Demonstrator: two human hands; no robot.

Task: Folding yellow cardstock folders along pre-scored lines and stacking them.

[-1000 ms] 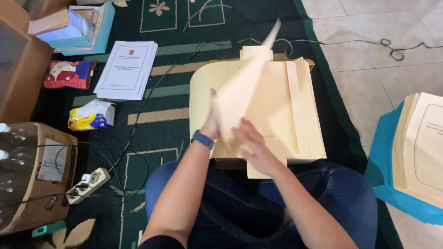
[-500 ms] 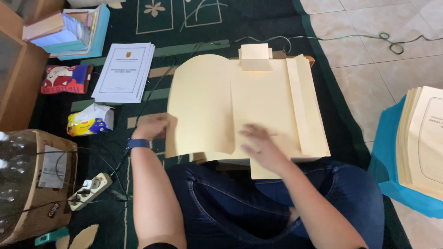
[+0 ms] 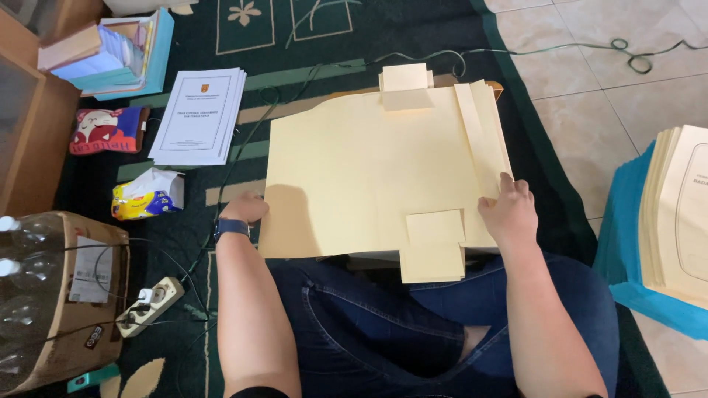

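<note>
Two hands flatten an unfolded cream folder blank (image 3: 369, 173): left hand (image 3: 243, 208), fingers curled, at its left edge; right hand (image 3: 509, 210), fingers spread flat, on the right flap. Sheet lies open over a low board on the lap; flaps (image 3: 434, 245) remain unfolded.

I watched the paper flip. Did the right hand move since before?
Yes. The right hand slid rightward to the cream sheet's right edge, nearer the blue stack.

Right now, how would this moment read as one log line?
left hand: on cream sheet left edge | right hand: pressing right edge | sheet: flat on lap
</note>
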